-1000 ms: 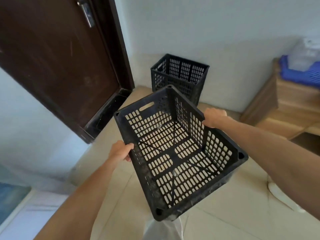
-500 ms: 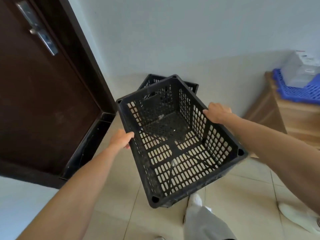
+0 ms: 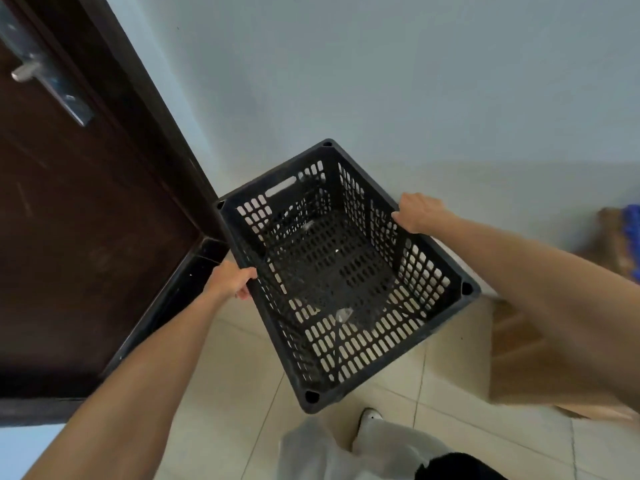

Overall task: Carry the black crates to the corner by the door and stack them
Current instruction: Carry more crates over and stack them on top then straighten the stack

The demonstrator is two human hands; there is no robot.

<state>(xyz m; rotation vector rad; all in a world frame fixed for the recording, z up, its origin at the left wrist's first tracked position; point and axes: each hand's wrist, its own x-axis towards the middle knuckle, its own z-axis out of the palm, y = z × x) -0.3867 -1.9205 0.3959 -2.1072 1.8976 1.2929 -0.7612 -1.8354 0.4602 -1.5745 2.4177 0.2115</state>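
Two hands, left (image 3: 231,279) and right (image 3: 417,212), clamped on opposite rims of black crate (image 3: 341,271).

black slotted crate (image 3: 332,271), empty, tilted, held in corner beside door.

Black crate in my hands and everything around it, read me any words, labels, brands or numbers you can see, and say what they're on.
No readable text anywhere.
Black crate: no label, brand or number visible on its walls or base.
Door and its metal handle plate: no markings seen.
Blue item at the right edge: too blurred to tell.
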